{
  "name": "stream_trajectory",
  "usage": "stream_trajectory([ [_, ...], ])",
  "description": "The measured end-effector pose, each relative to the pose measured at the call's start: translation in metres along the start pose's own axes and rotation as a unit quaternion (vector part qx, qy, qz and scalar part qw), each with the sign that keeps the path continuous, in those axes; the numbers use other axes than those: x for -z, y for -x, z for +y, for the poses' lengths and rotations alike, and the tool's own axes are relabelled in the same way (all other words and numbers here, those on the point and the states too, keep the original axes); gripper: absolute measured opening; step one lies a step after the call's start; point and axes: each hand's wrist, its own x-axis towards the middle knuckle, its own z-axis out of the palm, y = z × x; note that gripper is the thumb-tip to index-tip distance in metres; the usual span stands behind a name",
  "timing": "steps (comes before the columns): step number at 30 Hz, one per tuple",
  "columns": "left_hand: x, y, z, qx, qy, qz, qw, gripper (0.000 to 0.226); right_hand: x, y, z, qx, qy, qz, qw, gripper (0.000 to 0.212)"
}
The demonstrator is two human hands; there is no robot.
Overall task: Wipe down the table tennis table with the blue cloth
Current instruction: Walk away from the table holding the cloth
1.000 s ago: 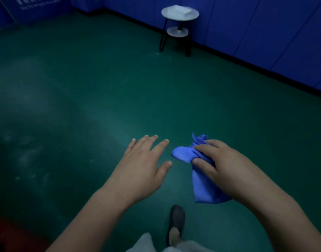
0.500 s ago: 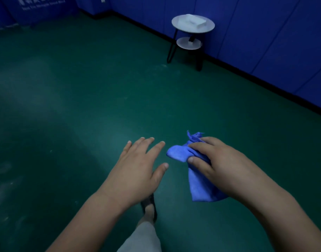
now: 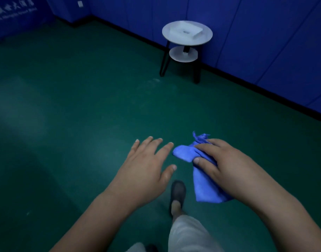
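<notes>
A crumpled blue cloth (image 3: pixel 205 188) hangs in the air over the green floor, low and right of the middle. My right hand (image 3: pixel 227 164) grips it from above, thumb and fingers curled round its bunched upper part. My left hand (image 3: pixel 145 168) is held out just left of the cloth with fingers spread, holding nothing and not touching the cloth. No table tennis table shows in the view.
A small round white side table (image 3: pixel 187 33) on black legs, with a lower shelf and a flat white box on top, stands against the blue wall (image 3: pixel 265 42). Green floor (image 3: pixel 65 106) spreads ahead. My leg and dark shoe (image 3: pixel 177 191) step forward below my hands.
I am walking: the side table has come closer and larger in view, and my foot has swung forward. Both hands keep the same pose, the right still gripping the cloth.
</notes>
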Motion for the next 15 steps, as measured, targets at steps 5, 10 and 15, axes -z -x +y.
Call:
stream_trajectory([
  [5, 0.018, -0.163, -0.044, 0.003, -0.025, -0.015, 1.0, 0.088, 0.048, -0.157, 0.039, -0.004, -0.009, 0.005, 1.0, 0.04],
  [10, 0.065, -0.32, -0.075, 0.002, -0.019, -0.004, 1.0, 0.083, 0.122, -0.305, 0.066, 0.003, 0.002, -0.002, 1.0, 0.039],
  [15, 0.108, -0.449, -0.115, 0.009, -0.014, 0.013, 1.0, 0.084, 0.185, -0.437, 0.074, 0.003, 0.001, 0.009, 1.0, 0.039],
])
